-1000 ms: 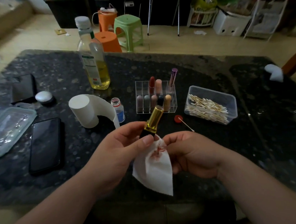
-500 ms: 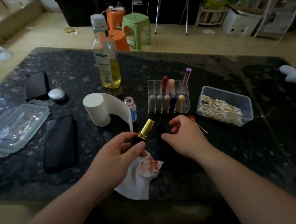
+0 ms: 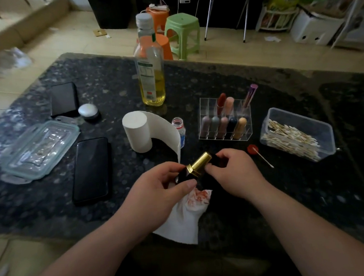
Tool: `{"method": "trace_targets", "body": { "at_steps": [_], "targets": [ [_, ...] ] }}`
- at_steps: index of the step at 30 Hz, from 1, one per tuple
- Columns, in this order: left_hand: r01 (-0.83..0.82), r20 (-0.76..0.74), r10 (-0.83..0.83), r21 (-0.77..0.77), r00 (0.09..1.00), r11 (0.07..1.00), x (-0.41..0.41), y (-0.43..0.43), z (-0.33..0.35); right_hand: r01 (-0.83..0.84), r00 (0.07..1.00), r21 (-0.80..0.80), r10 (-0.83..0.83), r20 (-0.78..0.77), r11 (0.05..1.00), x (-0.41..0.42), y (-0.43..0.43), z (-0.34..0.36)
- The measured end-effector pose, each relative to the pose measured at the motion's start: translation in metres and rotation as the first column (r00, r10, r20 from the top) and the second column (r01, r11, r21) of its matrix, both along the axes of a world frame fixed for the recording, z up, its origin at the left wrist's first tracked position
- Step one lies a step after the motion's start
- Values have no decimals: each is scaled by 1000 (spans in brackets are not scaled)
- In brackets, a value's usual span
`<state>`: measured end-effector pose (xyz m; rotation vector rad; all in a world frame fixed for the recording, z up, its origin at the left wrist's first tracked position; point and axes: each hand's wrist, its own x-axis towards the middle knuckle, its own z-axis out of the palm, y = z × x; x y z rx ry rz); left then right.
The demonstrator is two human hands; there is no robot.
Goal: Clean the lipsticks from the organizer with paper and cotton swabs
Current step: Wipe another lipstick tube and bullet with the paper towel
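Clear plastic lid and a dark phone sit far left on my feed, then the paper roll stands upright with its tail unwound. Nearest the camera I see the left hand curled round the black base of the lipstick, a red-smeared paper sheet hanging from under its palm, while the right hand pinches the tilted gold end with thumb and bent fingers. Beyond it the organizer holds more tubes upright, and the tub of cotton swabs lies rightmost, one loose swab just beside it.
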<state>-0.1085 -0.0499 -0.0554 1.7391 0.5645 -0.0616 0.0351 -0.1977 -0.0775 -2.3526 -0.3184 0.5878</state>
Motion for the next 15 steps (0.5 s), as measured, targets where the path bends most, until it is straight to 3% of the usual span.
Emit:
{"method": "trace_targets", "body": {
  "at_steps": [8,11,15],
  "targets": [
    [-60,5,60,-54,998,997,7,-4,15,-124,992,84,121,38,989,-1,-32,39],
    [-66,20,68,-116,997,991,12,-12,15,-24,995,258,47,-86,966,7,-49,46],
    [-66,33,76,-235,997,970,19,-24,15,101,963,530,50,-263,842,11,-73,51]
  ]
}}
